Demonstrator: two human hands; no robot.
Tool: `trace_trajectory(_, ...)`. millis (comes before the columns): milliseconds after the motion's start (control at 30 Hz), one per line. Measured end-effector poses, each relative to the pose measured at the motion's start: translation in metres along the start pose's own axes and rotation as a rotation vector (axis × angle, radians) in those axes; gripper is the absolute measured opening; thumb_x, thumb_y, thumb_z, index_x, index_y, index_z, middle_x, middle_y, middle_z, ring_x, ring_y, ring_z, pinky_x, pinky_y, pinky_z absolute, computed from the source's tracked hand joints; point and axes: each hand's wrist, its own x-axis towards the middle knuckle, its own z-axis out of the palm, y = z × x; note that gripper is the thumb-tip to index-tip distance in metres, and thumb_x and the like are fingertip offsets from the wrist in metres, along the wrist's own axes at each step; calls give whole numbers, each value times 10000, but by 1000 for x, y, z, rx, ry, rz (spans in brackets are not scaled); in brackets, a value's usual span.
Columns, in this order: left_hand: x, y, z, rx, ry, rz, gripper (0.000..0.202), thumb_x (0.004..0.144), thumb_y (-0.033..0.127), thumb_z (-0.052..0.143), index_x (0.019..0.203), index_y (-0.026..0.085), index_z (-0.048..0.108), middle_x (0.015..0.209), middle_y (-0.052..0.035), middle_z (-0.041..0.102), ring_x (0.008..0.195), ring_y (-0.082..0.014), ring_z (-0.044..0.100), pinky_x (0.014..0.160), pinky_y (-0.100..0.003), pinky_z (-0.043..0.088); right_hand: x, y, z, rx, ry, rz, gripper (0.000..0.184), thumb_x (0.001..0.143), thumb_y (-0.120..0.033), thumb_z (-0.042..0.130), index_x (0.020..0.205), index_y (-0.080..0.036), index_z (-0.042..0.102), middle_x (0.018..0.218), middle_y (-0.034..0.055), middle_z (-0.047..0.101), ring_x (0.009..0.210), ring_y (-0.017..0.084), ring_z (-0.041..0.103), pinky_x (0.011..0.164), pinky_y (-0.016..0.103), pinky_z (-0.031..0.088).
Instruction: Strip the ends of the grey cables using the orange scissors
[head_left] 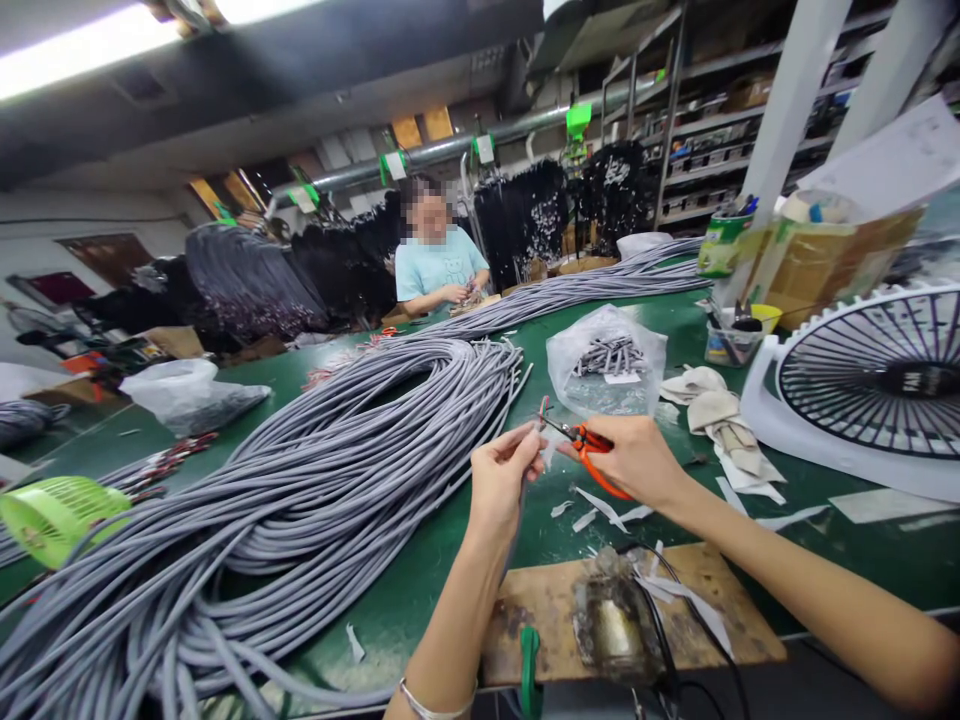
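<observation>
My left hand (501, 478) is closed in a pinch on the end of a grey cable (534, 428) whose coloured inner wires stick out at the tip. My right hand (634, 458) is wrapped round orange-handled cutters (592, 447), and their jaws point at the cable tip. Both hands hover above the green table (420, 580), just behind a wooden board (555, 610) carrying a small metal pot (615, 625). A huge bundle of grey cables (322, 470) lies to the left.
A clear bag of small parts (607, 362) and folded cloth gloves (716, 415) lie beyond my hands. A white fan (877, 385) lies at right, a green fan (52, 515) at left. A person in a light blue shirt (439, 268) works across the table. Paper scraps (600, 510) litter the surface.
</observation>
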Motion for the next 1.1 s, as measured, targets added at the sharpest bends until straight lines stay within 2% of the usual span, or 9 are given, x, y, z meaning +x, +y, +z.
trace_trajectory(67, 0, -2, -1, -1, 15, 1, 284, 562, 237, 749, 803, 95, 701, 620, -31, 626, 457, -53, 478, 419, -166, 318, 5, -2, -2, 241, 38, 165, 400, 741, -403, 593, 493, -175, 377, 455, -48, 374, 440, 76, 353, 444, 217, 263)
trace_trajectory(133, 0, -3, -1, 28, 23, 17, 271, 552, 224, 754, 787, 99, 706, 623, -34, 638, 467, -61, 498, 432, -173, 337, 12, -6, -3, 518, 57, 283, 357, 705, -413, 628, 539, -177, 418, 503, -44, 435, 474, 84, 414, 463, 207, 319)
trace_trajectory(267, -1, -8, 0, 189, 2, 81, 238, 565, 224, 744, 764, 101, 702, 600, -28, 635, 466, -77, 506, 440, -186, 352, 20, -16, 0, 905, 38, 334, 280, 611, -350, 708, 652, -175, 494, 681, 3, 585, 618, 130, 549, 576, 239, 435)
trace_trajectory(433, -3, -16, 3, 416, 101, 208, 188, 641, 239, 688, 777, 112, 665, 619, -18, 607, 505, -83, 502, 466, -181, 368, 12, -24, 7, 692, 154, 332, 139, 645, -207, 654, 657, -169, 521, 616, 1, 586, 587, 140, 562, 552, 240, 431)
trace_trajectory(533, -3, -20, 6, 343, 106, 201, 277, 692, 253, 649, 939, 128, 642, 569, 31, 514, 459, -54, 424, 432, -161, 316, 9, -25, 7, 658, 151, 322, 76, 678, -183, 606, 683, -165, 532, 634, 8, 600, 584, 135, 559, 562, 240, 435)
trace_trajectory(667, -5, -18, 11, 131, -14, 76, 424, 711, 326, 645, 1092, 143, 608, 504, 73, 363, 406, -29, 268, 380, -154, 192, 8, -25, 6, 806, 112, 370, 142, 657, -233, 648, 661, -162, 526, 645, 6, 596, 576, 123, 546, 553, 228, 434)
trace_trajectory(767, -6, -15, 13, 46, -56, 1, 340, 698, 375, 657, 927, 124, 678, 465, 76, 315, 393, -17, 205, 371, -157, 128, 5, -25, 6, 960, 85, 390, 202, 614, -250, 696, 637, -166, 514, 639, -12, 585, 566, 108, 534, 530, 208, 424)
trace_trajectory(867, -7, -14, 14, -45, -7, -19, 269, 650, 361, 695, 759, 115, 689, 475, 59, 371, 402, -14, 285, 366, -144, 155, 1, -26, 6, 1030, 87, 417, 223, 591, -239, 721, 624, -170, 511, 593, -39, 545, 566, 102, 536, 542, 200, 428)
trace_trajectory(1100, -8, -16, 18, -242, 120, -123, 241, 618, 316, 709, 734, 114, 647, 563, 11, 542, 440, -43, 453, 342, -126, 242, -1, -27, 11, 1135, 119, 517, 274, 552, -277, 750, 592, -173, 500, 554, -46, 505, 588, 119, 554, 541, 210, 432)
